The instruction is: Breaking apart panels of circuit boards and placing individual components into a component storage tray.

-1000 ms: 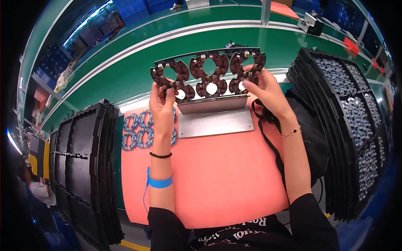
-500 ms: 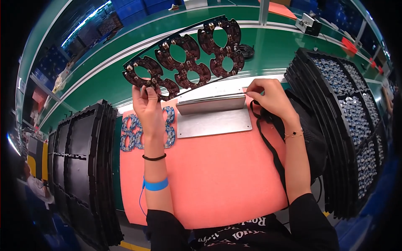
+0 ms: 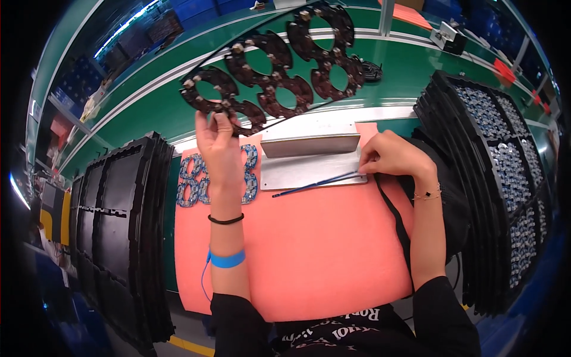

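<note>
Brown board panel, blue strip

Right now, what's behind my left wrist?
Blue circuit boards on the pink mat; they show on both sides. Whatever your left wrist covers between them can't be seen.

L side: stack of blk plastic trays; past it, a yellow-&-blk panel. R side: 2nd blk tray stack, w/ a blk mesh item (kind unclear) just beside it. Btwn the stacks, toward the back: green bench w/ coiled blk cable. Up top: lit tube & blue crates L of ctr.; sm. white-&-blk box and red-orange pc. on the R.
</note>
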The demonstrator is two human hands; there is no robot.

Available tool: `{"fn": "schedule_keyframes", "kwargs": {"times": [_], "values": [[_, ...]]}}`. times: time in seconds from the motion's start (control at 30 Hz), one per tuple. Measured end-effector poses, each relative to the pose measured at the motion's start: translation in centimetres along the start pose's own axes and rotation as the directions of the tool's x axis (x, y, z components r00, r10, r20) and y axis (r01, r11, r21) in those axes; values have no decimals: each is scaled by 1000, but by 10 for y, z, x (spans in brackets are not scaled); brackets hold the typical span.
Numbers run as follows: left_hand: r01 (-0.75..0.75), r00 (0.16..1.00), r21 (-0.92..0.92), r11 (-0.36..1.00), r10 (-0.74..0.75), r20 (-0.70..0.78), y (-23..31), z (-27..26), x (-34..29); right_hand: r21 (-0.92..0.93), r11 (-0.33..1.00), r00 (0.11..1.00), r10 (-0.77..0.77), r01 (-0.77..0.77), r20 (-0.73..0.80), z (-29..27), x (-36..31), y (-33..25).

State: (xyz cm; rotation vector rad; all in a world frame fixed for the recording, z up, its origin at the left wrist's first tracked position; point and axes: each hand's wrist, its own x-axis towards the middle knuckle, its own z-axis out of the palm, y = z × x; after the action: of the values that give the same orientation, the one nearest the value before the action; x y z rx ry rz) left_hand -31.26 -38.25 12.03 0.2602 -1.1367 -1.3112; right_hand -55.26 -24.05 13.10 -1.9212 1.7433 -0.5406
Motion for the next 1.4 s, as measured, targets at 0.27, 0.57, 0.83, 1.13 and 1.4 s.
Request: {"fn": "schedule_keyframes", "kwargs": {"times": [0.27, 0.57, 0.83, 1.13, 1.4], "values": [[84, 996, 191, 978, -90, 27, -20, 5, -9, 282, 955, 807, 96, 90, -582, -23, -8, 7], [33, 991, 243, 969, -63, 116, -30, -4, -10, 532, 838, 927, 98, 120, -363, 4, 19, 2], [77, 991, 279, 957, -105, 87, -31, -2, -12, 513, 855, 918, 137, 81, -372, 7, 19, 6], [46, 994, 326, 944, -75, 76, -33, -7, -5, 650, 675, 821, 113, 350, -559, 25, 39, -3], [171, 985, 477, 862, -155, -74, -35, 4, 2, 680, 689, 773, 279, 252, -569, 29, 58, 2]]}}
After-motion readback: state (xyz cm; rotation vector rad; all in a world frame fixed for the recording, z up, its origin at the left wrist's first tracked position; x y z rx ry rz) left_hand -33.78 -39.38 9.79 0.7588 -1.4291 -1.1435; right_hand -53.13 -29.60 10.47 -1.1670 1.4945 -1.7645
